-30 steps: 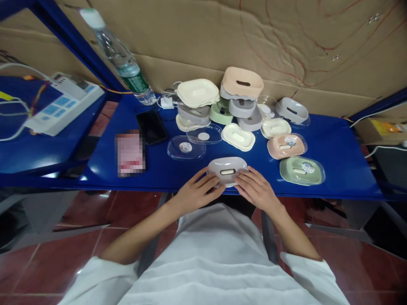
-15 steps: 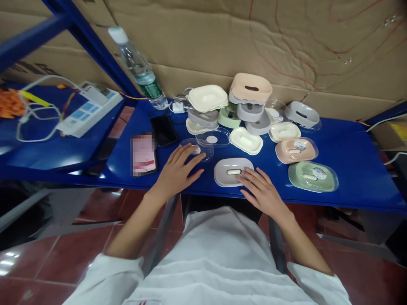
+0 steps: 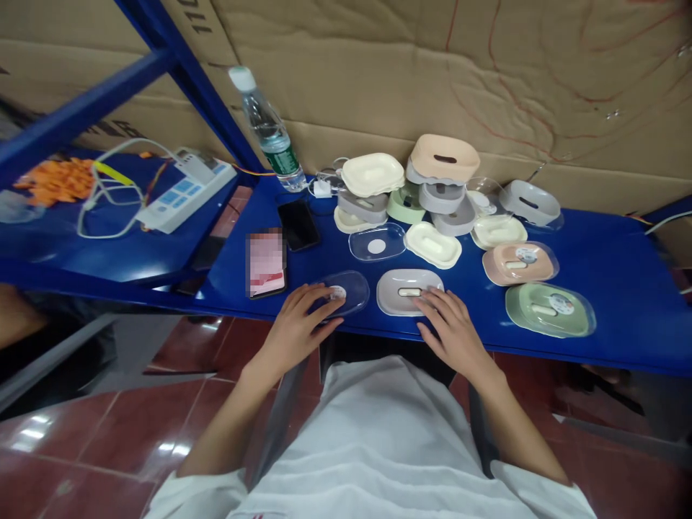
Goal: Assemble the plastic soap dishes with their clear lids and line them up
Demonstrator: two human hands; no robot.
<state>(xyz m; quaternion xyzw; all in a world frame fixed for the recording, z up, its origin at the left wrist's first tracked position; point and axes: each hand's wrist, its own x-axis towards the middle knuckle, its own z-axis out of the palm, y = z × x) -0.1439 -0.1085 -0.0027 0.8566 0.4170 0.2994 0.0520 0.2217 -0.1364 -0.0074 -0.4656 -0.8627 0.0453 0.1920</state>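
Two pieces to your right look finished: the oval peach plastic dish (image 3: 498, 269) and the oval green plastic dish (image 3: 520, 322) each have a cream bar in the middle and a clear lid with a round printed sticker over the top. The oval grey plastic dish (image 3: 388, 299) in front of you seems part-way there: its cream bar sits in the central slot, but no lid covers it. Behind, the cream plastic trays (image 3: 433, 245) and the piled peach and grey slotted shells (image 3: 453, 153) look like loose parts, and another clear oval lid (image 3: 394, 250) lies apart from any dish.

The grey dish is near the front edge of the blue counter (image 3: 610, 252), about midway along, lying flat with its shiny, pale inner face up and its rim rounded at the corners. Your right grip (image 3: 457, 335) is spread, fingertips resting on the dish's right side, thumb apart near the front edge. Your left grip (image 3: 292, 328) is spread too, fingers over a clear plastic oval lid with a round white sticker (image 3: 357, 290), just left of the dish; you aren't visibly pinching it, and the lid's left end is partly hidden under your fingers.
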